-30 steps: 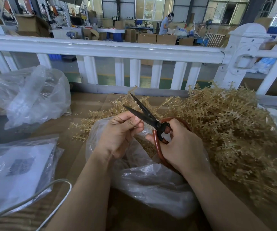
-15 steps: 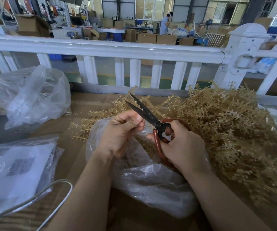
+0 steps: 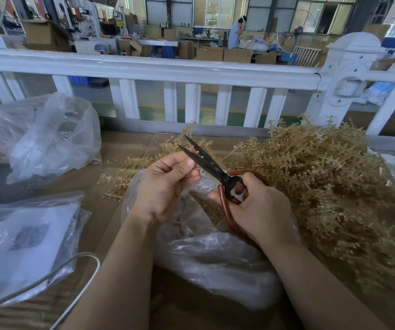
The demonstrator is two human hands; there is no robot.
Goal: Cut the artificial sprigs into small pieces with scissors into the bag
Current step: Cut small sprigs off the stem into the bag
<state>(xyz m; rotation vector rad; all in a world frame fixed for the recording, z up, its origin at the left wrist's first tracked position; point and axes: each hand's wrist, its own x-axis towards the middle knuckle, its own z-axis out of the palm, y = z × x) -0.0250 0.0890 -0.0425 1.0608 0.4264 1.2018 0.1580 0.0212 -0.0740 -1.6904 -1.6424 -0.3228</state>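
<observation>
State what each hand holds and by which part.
Right hand grips the scissors by their red handle loops. Left hand pinches something small at the blades; too small to identify.

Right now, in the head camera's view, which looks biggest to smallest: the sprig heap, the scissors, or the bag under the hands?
1. Sprig heap, largest.
2. Bag, though it lies nearer the camera, which may flatter it.
3. Scissors, clearly smallest; the right hand hides part of the handles.

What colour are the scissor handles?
Reddish-brown handles on dark blades, seen in the head view.
</observation>
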